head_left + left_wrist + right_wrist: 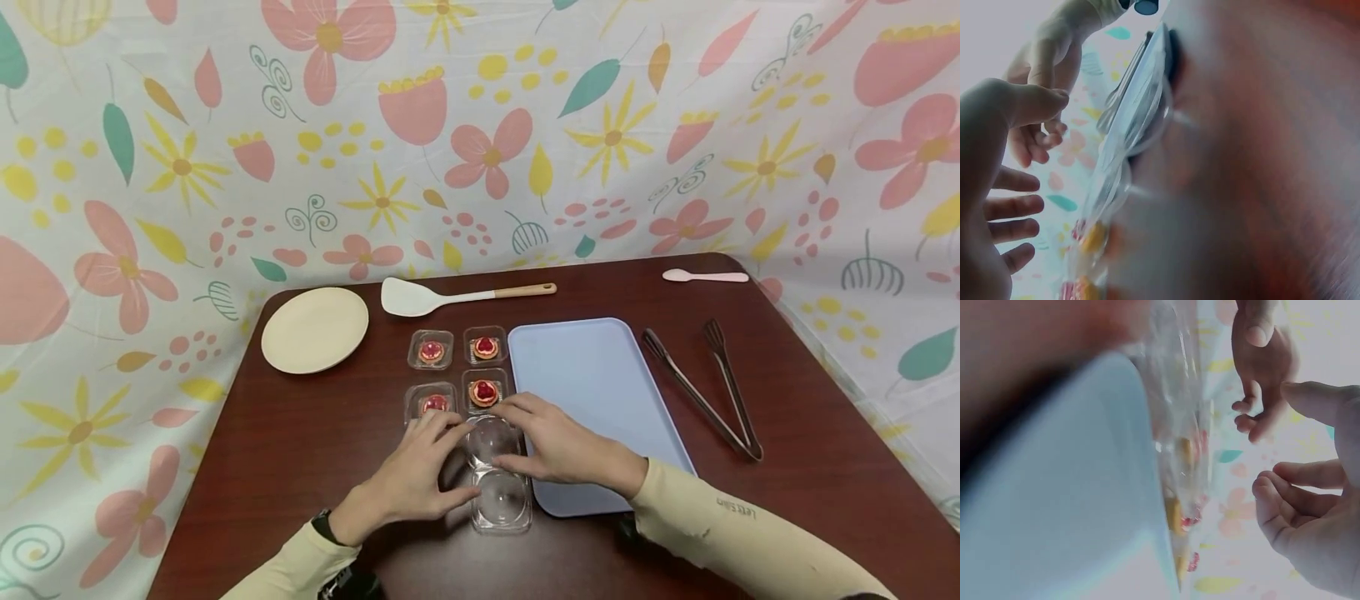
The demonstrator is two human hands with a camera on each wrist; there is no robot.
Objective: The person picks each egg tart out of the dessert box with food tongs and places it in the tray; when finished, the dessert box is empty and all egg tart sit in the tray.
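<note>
A clear plastic clamshell container (501,502) lies unfolded near the table's front, both halves facing up. My left hand (412,475) hovers just left of it, fingers extended and thumb towards it. On the other side, my right hand (566,446) reaches over the tray with its fingers loosely bent. Both wrist views show the left hand (988,156) and the right hand (1316,506) raised above the container, holding nothing. Beyond it sit several small red-topped tarts (484,392) in clear containers; the left fingers partly cover the nearest left one.
A blue tray (585,358) lies right of the containers, beneath my right hand. Metal tongs (738,408) rest farther right, with a small pink spoon (708,277) behind. At the back are a cream plate (315,331) and a white spatula (412,298) with a wooden handle.
</note>
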